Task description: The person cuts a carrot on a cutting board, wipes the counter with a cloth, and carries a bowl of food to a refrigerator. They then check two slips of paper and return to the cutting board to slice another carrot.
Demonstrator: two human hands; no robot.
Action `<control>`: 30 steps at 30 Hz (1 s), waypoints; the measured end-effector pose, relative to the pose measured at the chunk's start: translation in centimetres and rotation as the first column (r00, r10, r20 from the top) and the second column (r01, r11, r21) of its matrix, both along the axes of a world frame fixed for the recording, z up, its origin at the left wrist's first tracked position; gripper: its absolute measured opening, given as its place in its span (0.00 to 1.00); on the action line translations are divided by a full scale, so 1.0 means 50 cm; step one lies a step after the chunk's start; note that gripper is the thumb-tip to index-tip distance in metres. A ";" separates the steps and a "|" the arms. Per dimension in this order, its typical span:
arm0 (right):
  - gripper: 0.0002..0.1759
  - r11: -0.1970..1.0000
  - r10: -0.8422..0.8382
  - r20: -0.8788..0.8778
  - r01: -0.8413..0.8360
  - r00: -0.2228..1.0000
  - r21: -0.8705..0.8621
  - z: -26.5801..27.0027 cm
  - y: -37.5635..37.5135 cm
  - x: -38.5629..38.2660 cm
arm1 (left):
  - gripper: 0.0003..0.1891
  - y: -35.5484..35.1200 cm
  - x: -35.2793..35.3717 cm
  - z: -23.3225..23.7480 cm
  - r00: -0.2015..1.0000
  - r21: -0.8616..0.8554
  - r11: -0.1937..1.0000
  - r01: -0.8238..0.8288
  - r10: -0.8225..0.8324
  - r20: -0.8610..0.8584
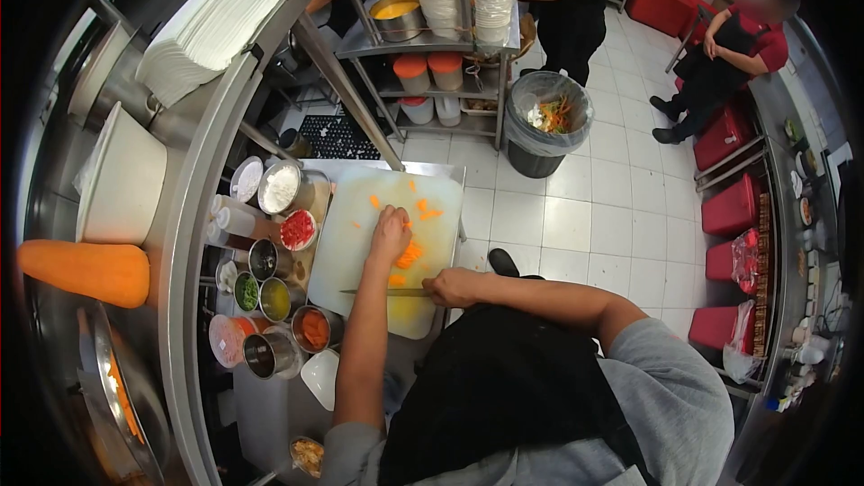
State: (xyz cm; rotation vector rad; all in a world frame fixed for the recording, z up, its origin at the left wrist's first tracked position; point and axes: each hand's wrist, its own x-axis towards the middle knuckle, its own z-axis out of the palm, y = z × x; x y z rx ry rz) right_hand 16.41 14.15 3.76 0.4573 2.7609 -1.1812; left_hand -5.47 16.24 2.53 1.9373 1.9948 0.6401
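My right hand (454, 287) grips a knife (405, 292), its blade pointing left across the white cutting board (351, 207) and partly behind my left forearm. Further up the board, my left hand (390, 234) is closed with the fingers curled down; what they hold, if anything, is hidden. Orange carrot pieces (409, 256) lie just right of that hand, and more cut carrot pieces (430, 213) are scattered toward the far side of the board. Left of the board stands a metal cup of orange slices (315, 328).
Beside the board are a container of white powder (281, 187), a tub of red bits (298, 229) and several cups. A lined trash bin (549, 121) stands on the tiled floor beyond. A large carrot (85, 273) sits on the left shelf. Other people stand farther back.
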 end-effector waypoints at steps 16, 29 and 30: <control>0.15 0.998 0.018 -0.069 -0.023 0.997 -0.066 0.000 0.011 -0.008 | 0.08 -0.054 -0.025 0.062 0.954 0.096 0.984 -0.151 0.120 0.275; 0.14 0.996 -0.090 -0.125 0.090 0.988 -0.006 -0.007 0.083 -0.036 | 0.06 -0.313 0.046 0.012 0.917 0.086 0.947 -0.311 0.274 0.290; 0.14 0.997 -0.074 -0.119 0.074 0.990 -0.004 -0.006 0.080 -0.034 | 0.06 -0.317 0.043 0.003 0.911 0.085 0.941 -0.326 0.288 0.296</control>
